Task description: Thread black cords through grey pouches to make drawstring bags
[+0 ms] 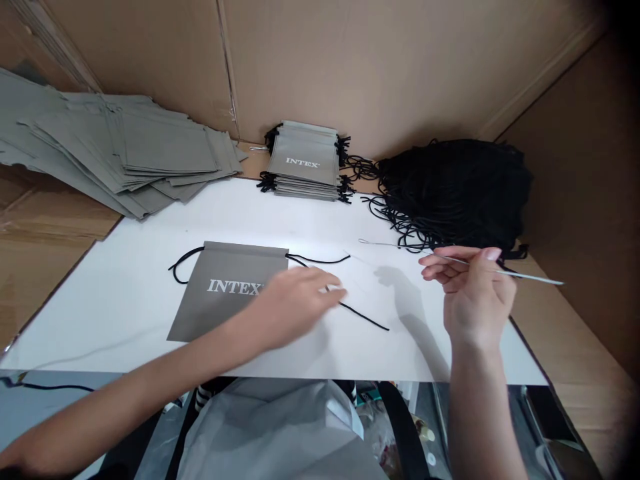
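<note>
A grey drawstring bag (200, 300) marked INTEX lies flat on the white table. A black cord (367, 317) runs through its top hem, with a loop at the left and two loose ends at the right. My left hand (295, 300), smeared by motion, is over the bag's right edge and one cord end, its fingers bent; whether it grips the cord I cannot tell. In my right hand (473, 287), raised over the table's right side, is a thin wire threader (533, 275), pinched between thumb and fingers. A narrow loop ends the wire on its left.
Grey fabric pieces (165, 143) are heaped at the back left. A stack of INTEX bags (305, 157) with black cords stands at the back middle, beside a large pile of black cords (455, 190). Cardboard walls (350, 67) enclose the white table (100, 300).
</note>
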Available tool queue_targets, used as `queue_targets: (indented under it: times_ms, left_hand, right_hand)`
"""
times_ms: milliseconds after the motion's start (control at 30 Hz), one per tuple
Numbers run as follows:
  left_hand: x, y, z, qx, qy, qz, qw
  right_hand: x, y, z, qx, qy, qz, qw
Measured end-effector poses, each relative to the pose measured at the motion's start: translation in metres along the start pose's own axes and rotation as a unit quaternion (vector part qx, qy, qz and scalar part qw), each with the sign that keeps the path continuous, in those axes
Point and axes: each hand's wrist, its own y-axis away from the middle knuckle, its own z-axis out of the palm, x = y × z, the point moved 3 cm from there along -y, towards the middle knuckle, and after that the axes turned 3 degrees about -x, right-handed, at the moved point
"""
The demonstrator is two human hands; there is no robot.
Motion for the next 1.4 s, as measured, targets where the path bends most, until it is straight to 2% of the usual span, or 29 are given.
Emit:
queue_targets:
  times_ms: [100,167,200,267,333,367,433,500,567,733,1000,1233,1400]
  left_hand:
    - [0.031,-0.035,0.051,-0.056,-0.011,0.106,0.993]
    - [0.037,-0.046,0.07,-0.067,-0.003,0.124,0.99]
    - [0.036,-0.047,0.073,-0.069,0.004,0.121,0.99]
    - [0.029,-0.044,0.068,-0.06,0.056,0.075,0.994]
    - [0.017,-0.035,0.05,-0.021,0.17,-0.031,0.985]
    - [0.01,-0.029,0.039,0.009,0.245,-0.105,0.964]
    - [0.0,-0.016,0.019,0.091,0.366,-0.231,0.897]
    - [-0.003,-0.005,0.005,0.164,0.425,-0.293,0.841]
    - [-0.001,0.003,-0.002,0.207,0.433,-0.317,0.818]
    - [0.004,0.009,-0.001,0.235,0.395,-0.334,0.823]
    - [0.002,0.008,-0.003,0.247,0.389,-0.331,0.823]
    - [0.004,0.01,-0.007,0.278,0.343,-0.303,0.844]
    - [0.005,0.012,-0.009,0.305,0.301,-0.267,0.863]
  right_hand:
    - [0.003,0.005,0.003,0.004,-0.051,0.013,0.999]
    - [0.004,0.011,0.001,0.02,-0.079,0.019,0.997]
    - [0.004,0.014,-0.001,0.029,-0.09,0.023,0.995]
    - [0.005,0.023,-0.004,0.052,-0.119,0.036,0.991]
    - [0.005,0.035,-0.004,0.083,-0.163,0.062,0.981]
    - [0.006,0.041,-0.002,0.098,-0.19,0.081,0.973]
    - [0.008,0.054,0.007,0.119,-0.247,0.126,0.953]
    - [0.011,0.065,0.02,0.121,-0.291,0.173,0.933]
    - [0.013,0.072,0.032,0.118,-0.32,0.207,0.917]
    - [0.013,0.077,0.049,0.113,-0.367,0.248,0.89]
    - [0.011,0.078,0.052,0.105,-0.403,0.28,0.865]
    - [0.016,0.081,0.055,0.035,-0.412,0.313,0.855]
    - [0.014,0.082,0.058,0.015,-0.455,0.368,0.811]
